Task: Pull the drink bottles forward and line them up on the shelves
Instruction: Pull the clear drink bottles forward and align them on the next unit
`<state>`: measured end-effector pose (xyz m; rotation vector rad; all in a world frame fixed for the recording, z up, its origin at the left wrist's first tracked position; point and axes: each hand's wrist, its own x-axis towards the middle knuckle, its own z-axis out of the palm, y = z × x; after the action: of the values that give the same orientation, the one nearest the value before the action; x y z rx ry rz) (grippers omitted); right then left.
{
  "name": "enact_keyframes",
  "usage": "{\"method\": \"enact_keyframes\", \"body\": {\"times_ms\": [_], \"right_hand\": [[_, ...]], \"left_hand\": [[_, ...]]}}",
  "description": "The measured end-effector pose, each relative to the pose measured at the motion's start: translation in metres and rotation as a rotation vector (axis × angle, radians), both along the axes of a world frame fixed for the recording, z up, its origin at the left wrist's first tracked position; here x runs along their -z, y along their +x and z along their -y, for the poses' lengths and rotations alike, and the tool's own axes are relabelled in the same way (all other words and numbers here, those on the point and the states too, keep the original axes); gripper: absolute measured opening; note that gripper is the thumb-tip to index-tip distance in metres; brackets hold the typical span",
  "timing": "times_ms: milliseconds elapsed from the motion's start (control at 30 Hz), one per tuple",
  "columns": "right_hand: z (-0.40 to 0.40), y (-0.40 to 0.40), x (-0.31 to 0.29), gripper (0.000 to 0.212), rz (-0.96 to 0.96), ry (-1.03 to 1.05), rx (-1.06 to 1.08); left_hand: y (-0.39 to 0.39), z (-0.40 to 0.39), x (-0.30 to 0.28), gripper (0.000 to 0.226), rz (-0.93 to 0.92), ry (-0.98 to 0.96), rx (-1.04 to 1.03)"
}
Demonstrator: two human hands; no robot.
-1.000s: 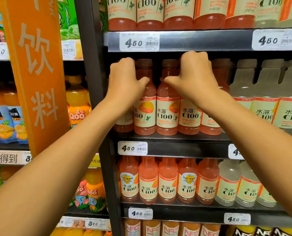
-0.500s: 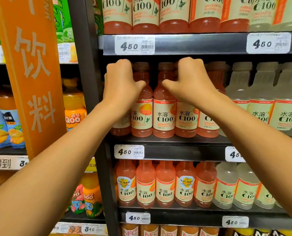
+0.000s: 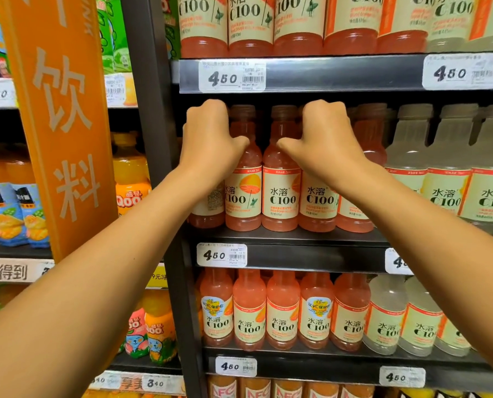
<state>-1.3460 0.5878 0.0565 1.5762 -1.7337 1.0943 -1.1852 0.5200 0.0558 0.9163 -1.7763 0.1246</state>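
Gripping pink bottles on the middle shelf (image 3: 311, 255).
Left hand (image 3: 211, 139) curls over the leftmost bottle (image 3: 208, 208); right hand (image 3: 325, 139), at 3 o'clock of it, curls round another bottle (image 3: 317, 208). Two bottles stand between.

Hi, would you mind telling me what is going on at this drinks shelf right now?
A person is facing up the middle shelf of pink C100 bottles. Both arms reach in: the left hand curls over the top of the bottle at the row's left end, and the right hand curls over bottles further right. The front row stands upright near the shelf edge. Pale C100 bottles to the right are untouched.
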Motion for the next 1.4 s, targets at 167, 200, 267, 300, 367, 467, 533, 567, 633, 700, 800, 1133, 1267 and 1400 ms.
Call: {"method": "enact_keyframes", "body": {"times_ms": [167, 200, 267, 300, 367, 467, 533, 567, 633, 700, 800, 1133, 1267, 1400], "right_hand": [[-0.002, -0.002, 0.004, 0.045, -0.037, -0.040, 0.002], [-0.002, -0.001, 0.005, 0.044, -0.047, -0.057, -0.001], [-0.002, 0.000, 0.006, 0.043, -0.051, -0.062, -0.012], [-0.002, 0.000, 0.006, 0.042, -0.048, -0.057, -0.023], [-0.002, -0.002, 0.006, 0.041, -0.047, -0.050, -0.041], [-0.004, -0.005, 0.006, 0.042, -0.043, -0.058, -0.073], [-0.006, -0.007, 0.007, 0.042, -0.046, -0.063, -0.099], [-0.007, -0.007, 0.007, 0.041, -0.050, -0.061, -0.110], [-0.008, -0.008, 0.007, 0.041, -0.053, -0.054, -0.127], [-0.010, -0.009, 0.005, 0.041, -0.044, -0.044, -0.143], [-0.013, -0.010, 0.005, 0.041, -0.051, -0.021, -0.153], [-0.031, 0.009, 0.025, 0.043, -0.246, -0.134, -0.275], [-0.022, 0.019, 0.025, 0.038, -0.352, -0.035, -0.402], [-0.003, 0.032, 0.013, 0.035, -0.411, 0.003, -0.410]], "left_hand": [[0.004, -0.006, 0.007, 0.030, -0.050, -0.018, 0.039], [0.006, -0.008, 0.008, 0.030, -0.071, -0.041, 0.033], [0.009, -0.011, 0.009, 0.025, -0.091, -0.095, 0.000], [0.009, -0.013, 0.009, 0.020, -0.088, -0.109, -0.017], [0.008, -0.016, 0.008, 0.010, -0.075, -0.099, -0.047], [0.005, -0.020, 0.004, 0.010, -0.046, -0.032, -0.130], [0.003, -0.021, 0.000, 0.012, -0.008, 0.015, -0.183], [0.003, -0.021, -0.003, 0.011, 0.022, 0.034, -0.207], [0.003, -0.020, -0.008, 0.012, 0.099, 0.055, -0.250], [0.001, -0.021, -0.013, 0.024, 0.221, 0.020, -0.306], [0.000, -0.022, -0.017, 0.024, 0.457, -0.040, -0.391], [0.003, -0.028, -0.027, 0.011, 0.708, -0.031, -0.439], [0.008, -0.045, 0.001, 0.027, 0.383, -0.072, -0.400], [-0.001, -0.075, 0.077, 0.059, -0.164, 0.002, -0.107]]}}
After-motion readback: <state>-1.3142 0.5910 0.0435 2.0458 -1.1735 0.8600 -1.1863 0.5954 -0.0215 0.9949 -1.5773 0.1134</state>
